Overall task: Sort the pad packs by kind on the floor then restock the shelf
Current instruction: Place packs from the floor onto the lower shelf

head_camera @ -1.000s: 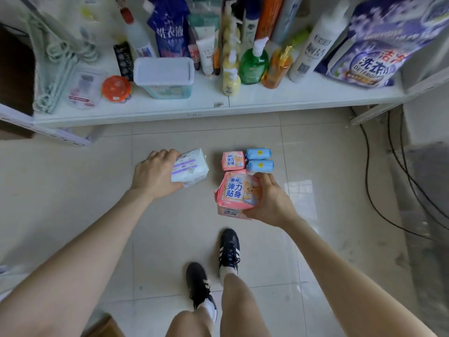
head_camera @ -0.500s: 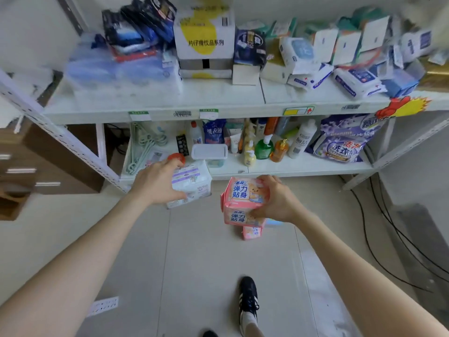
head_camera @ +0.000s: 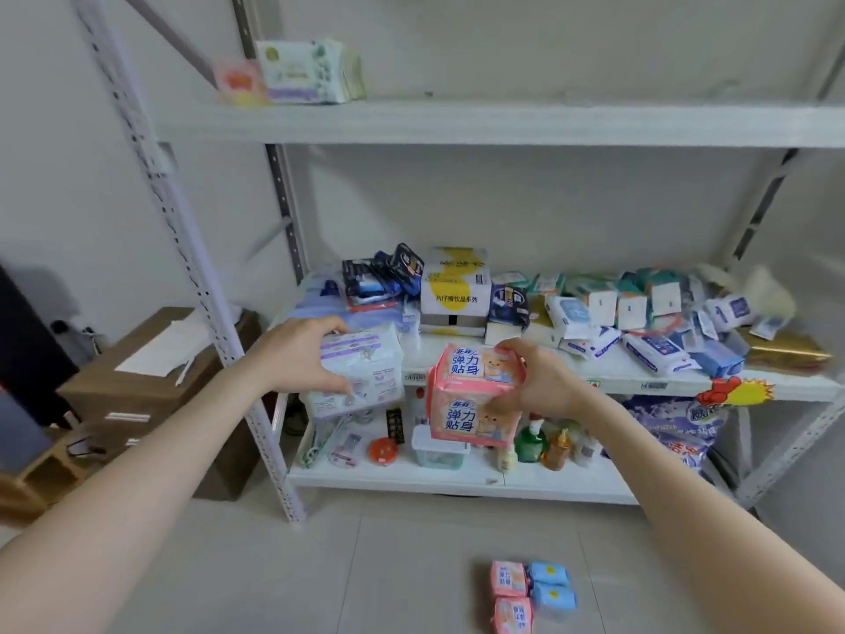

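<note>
Left grip (head_camera: 302, 354): clenched on a lilac-and-white pad pack (head_camera: 366, 372), fingers over its top edge and thumb under it.
Right grip (head_camera: 544, 382): grasping two pink pad packs (head_camera: 471, 395) stacked one on the other, fingers curled over the upper pack.
Held packs: both are in the air, side by side and apart, in front of the edge of the middle shelf board (head_camera: 594, 377).
Floor group: two small pink packs (head_camera: 510, 578) and two small blue packs (head_camera: 548, 575) lie touching on the tiles, pink on the left and blue on the right.
Top shelf board (head_camera: 457, 123): a pale green-and-white pack (head_camera: 311, 70) stands near its left end, with a blurred pink one beside it.
Middle board: crowded with dark, white and teal packs.
Change from half a second ago: both grips hold the same packs but have risen from the level of the bottom board to the middle one. The view has tilted up, bringing the top board into sight. The floor group, then mostly hidden behind the pink stack, now shows whole.
</note>
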